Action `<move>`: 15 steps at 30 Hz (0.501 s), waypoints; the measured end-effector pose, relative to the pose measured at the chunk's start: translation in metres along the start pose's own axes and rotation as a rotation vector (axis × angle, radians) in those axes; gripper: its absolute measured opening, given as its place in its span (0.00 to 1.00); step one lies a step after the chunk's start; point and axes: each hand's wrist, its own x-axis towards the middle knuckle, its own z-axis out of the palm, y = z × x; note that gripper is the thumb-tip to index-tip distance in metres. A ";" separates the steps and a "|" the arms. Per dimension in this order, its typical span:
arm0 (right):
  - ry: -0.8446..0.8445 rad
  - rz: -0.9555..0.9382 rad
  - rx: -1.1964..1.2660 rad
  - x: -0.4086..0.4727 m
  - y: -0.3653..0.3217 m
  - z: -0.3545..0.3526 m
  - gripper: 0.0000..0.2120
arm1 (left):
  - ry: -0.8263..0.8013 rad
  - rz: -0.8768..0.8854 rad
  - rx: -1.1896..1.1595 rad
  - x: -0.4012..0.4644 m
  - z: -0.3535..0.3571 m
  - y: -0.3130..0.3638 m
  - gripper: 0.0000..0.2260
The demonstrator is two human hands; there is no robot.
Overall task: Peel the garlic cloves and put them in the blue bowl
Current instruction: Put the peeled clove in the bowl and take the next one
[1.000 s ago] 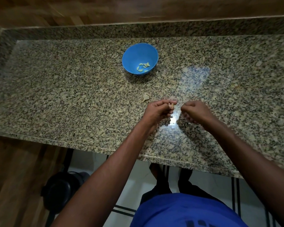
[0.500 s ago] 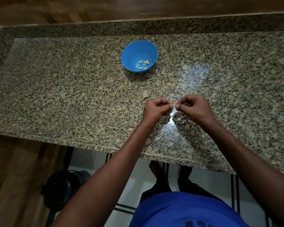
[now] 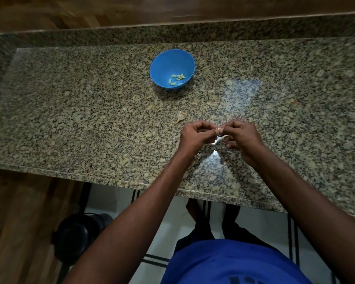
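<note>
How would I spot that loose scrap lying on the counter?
Start at the round blue plastic bowl on the speckled granite counter. Come toward the person: the pale papery garlic skin lies alone, just beyond the left hand. It is dry, crumpled and unheld.

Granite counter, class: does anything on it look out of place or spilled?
Only a scrap of garlic skin lying loose on the counter, between the blue bowl and the hands. The peeled cloves sit inside the bowl; nothing has spilled.

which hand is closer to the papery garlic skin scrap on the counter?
Left. The left hand sits just below-right of the pale papery garlic skin scrap; the right hand is farther right.
</note>
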 end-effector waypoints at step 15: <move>0.072 -0.225 -0.336 0.000 -0.007 0.000 0.01 | 0.024 -0.274 -0.211 0.005 0.006 0.003 0.06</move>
